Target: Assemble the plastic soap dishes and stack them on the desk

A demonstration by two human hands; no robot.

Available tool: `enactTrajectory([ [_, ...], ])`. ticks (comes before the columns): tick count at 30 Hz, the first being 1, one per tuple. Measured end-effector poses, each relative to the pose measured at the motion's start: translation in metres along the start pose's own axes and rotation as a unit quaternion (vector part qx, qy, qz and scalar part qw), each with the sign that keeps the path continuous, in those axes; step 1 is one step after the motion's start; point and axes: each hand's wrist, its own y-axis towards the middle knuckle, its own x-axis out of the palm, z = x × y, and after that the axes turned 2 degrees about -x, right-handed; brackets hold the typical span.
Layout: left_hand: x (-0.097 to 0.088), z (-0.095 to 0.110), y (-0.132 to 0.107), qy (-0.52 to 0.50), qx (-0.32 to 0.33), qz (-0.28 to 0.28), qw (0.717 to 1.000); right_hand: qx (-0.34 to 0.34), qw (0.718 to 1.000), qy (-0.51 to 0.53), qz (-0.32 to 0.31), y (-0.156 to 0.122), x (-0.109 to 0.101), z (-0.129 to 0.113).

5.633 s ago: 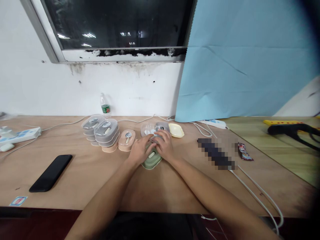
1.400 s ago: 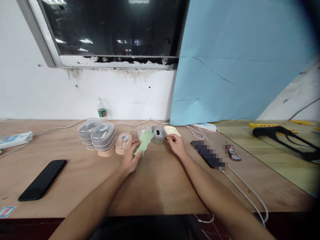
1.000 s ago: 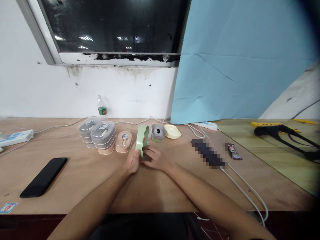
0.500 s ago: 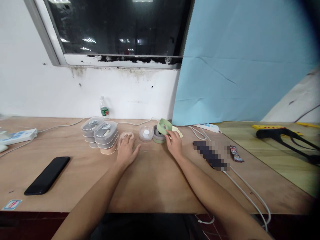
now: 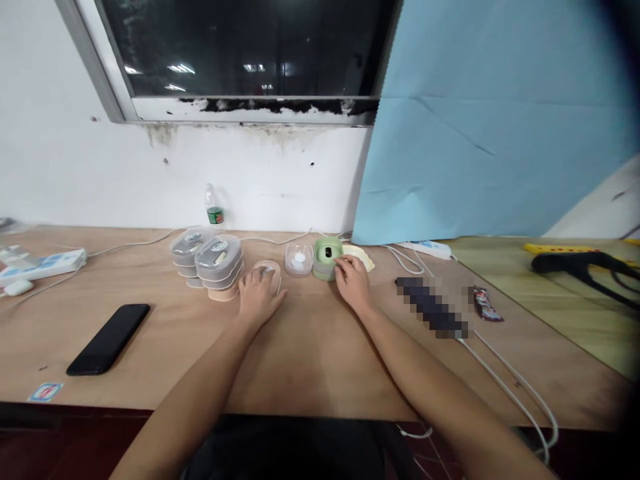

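My left hand (image 5: 259,297) lies open, fingers apart, over a small clear pinkish lid or box (image 5: 273,269) and partly covers it. To its left stand stacked containers (image 5: 219,257) with clear grey lids, in two piles side by side. My right hand (image 5: 354,283) grips the right rim of a light green open container (image 5: 327,247), thumb and fingers closed on it. This green piece sits level on a greyish container below, with a dark opening in its middle. A clear square lid (image 5: 299,260) with a white round centre lies between my hands.
A pale yellow piece (image 5: 361,255) lies behind my right hand. Further right are a pixelated dark object (image 5: 430,310), a wrapped snack (image 5: 486,305) and white cables. A black phone (image 5: 109,339) and a power strip (image 5: 50,265) lie left; a bottle (image 5: 215,210) stands by the wall.
My right hand has lowered the green container from a tilt onto the greyish one beneath. My left hand stays over the pinkish piece. The view has shifted slightly.
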Motion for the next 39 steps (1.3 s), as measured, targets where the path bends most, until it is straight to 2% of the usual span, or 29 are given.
enactTrajectory([
  [3,0.006,-0.007,0.002,-0.008,-0.027,-0.004,1.000,0.006,1.000,-0.002,0.002,0.000,0.001,0.000],
  [8,0.012,-0.015,0.006,-0.042,-0.017,0.019,0.999,0.018,1.000,0.023,0.009,0.002,0.002,0.002],
  [14,-0.004,-0.010,0.008,-0.137,-0.021,0.066,0.988,0.013,1.000,0.013,-0.003,0.004,0.002,0.003],
  [18,-0.013,-0.005,0.007,-0.249,-0.034,0.093,0.963,0.017,1.000,0.016,0.013,0.004,0.000,0.005],
  [27,-0.010,-0.004,0.007,-0.412,-0.085,0.135,0.897,0.023,1.000,-0.015,0.012,0.000,-0.002,0.001],
  [35,-0.013,-0.001,0.005,-0.456,-0.073,0.093,0.882,0.008,0.999,-0.018,-0.042,0.002,0.005,-0.007],
  [39,-0.008,-0.001,0.006,-0.475,-0.091,0.088,0.871,0.013,0.999,-0.014,-0.029,0.003,0.007,-0.007],
])
